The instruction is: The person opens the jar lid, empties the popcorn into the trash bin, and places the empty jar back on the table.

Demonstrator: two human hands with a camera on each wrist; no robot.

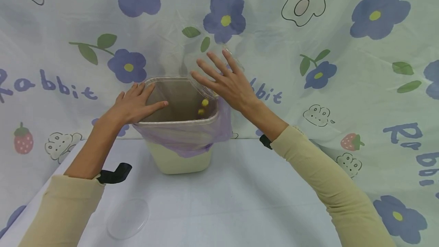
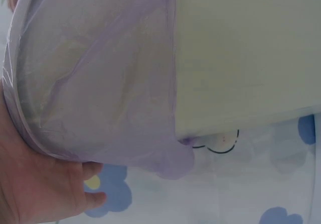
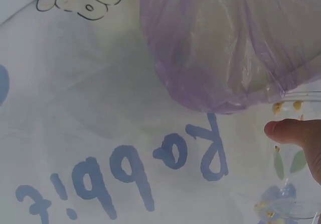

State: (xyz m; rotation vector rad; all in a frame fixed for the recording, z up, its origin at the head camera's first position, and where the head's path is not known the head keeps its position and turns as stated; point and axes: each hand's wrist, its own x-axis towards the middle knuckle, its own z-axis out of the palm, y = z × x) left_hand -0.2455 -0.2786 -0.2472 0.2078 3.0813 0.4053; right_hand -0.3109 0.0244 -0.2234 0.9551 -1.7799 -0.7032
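A cream trash can [image 1: 178, 161] stands on the table, lined with a thin purple bag [image 1: 185, 136] folded over its rim. My left hand [image 1: 135, 104] holds the can's left rim, thumb over the opening and fingertips bent down outside, as the left wrist view shows. Above the can's far right corner, my right hand [image 1: 226, 79] grips a clear plastic container [image 1: 200, 87] tipped toward the opening. Through its wall the right wrist view shows my thumb [image 3: 286, 131] and small yellow-brown crumbs [image 3: 278, 107]. Yellow pieces [image 1: 204, 102] show inside the can below the container's mouth.
A clear round lid [image 1: 128, 219] lies on the white table [image 1: 240, 201], in front of the can to the left. Behind the can hangs a printed cloth [image 1: 260, 41] with blue flowers, rabbits and lettering.
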